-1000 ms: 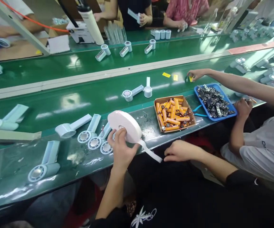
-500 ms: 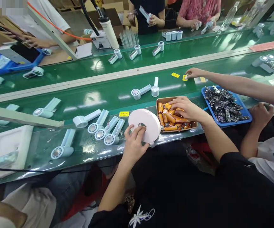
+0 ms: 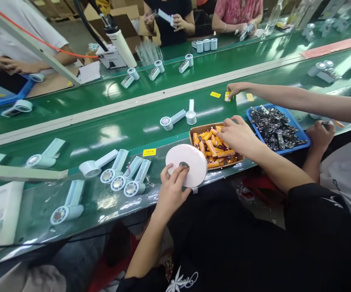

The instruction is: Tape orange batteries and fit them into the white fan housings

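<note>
A wide white roll (image 3: 183, 156), like a roll of tape or labels, stands tilted at the near edge of the table. My left hand (image 3: 175, 186) grips it, fingers at its centre hole and thumb by the lower rim. My right hand (image 3: 239, 136) is over the right side of a cardboard box (image 3: 239, 161), its fingers curled in and closed at an orange battery (image 3: 215, 130). Orange cylindrical batteries (image 3: 212, 149) with wires fill that box. The fingertips partly hide what they hold. Left of the roll lie several light-blue handheld fan bodies (image 3: 135, 187) with open handles.
A co-worker's hand (image 3: 234, 89) touches a yellow label (image 3: 227, 96) on the green belt (image 3: 126, 121). A blue tray (image 3: 304, 142) of small dark parts sits right of the box. Two fan bodies (image 3: 171, 121) lie beyond it. A metal bar (image 3: 26, 172) crosses at left.
My right hand has lifted slightly and drawn back to the right over the box, its fingers closing. My left hand stays on the roll. The whole view has shifted a little.
</note>
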### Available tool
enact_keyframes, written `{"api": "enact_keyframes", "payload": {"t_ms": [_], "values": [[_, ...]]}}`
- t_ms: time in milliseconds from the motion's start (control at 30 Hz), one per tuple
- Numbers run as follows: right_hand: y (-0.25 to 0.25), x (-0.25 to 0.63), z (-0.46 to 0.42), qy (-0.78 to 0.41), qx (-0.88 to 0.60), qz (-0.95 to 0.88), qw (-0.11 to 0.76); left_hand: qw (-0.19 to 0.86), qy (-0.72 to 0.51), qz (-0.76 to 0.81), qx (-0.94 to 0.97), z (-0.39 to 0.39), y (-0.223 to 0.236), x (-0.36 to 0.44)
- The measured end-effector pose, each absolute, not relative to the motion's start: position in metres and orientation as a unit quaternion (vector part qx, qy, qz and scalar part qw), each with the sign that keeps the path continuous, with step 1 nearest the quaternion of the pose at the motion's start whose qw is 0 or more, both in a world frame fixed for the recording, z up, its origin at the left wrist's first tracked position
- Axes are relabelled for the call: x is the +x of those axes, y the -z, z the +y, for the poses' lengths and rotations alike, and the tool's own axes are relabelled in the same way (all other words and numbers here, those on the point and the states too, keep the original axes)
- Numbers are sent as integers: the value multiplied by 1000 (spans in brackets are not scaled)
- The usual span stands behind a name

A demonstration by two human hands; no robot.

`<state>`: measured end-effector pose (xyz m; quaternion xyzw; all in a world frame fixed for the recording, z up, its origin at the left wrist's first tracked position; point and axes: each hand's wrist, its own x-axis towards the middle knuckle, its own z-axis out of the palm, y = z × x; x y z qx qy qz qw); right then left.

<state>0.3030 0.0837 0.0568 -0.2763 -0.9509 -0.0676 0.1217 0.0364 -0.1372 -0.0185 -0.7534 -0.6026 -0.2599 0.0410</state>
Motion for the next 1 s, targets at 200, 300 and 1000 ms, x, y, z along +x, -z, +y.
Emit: {"api": "enact_keyframes", "payload": {"t_ms": [200,300,1000], "values": [[-54,316,68,-244,-325,-819,404,45,283,-600,-747,-148,18,33],[-37,307,53,-391,-300,-752,438,43,284,-601,-746,-151,16,34],[-9,294,5,-204,-181,-754,598,33,260,-579,-772,-151,-4,48]]}}
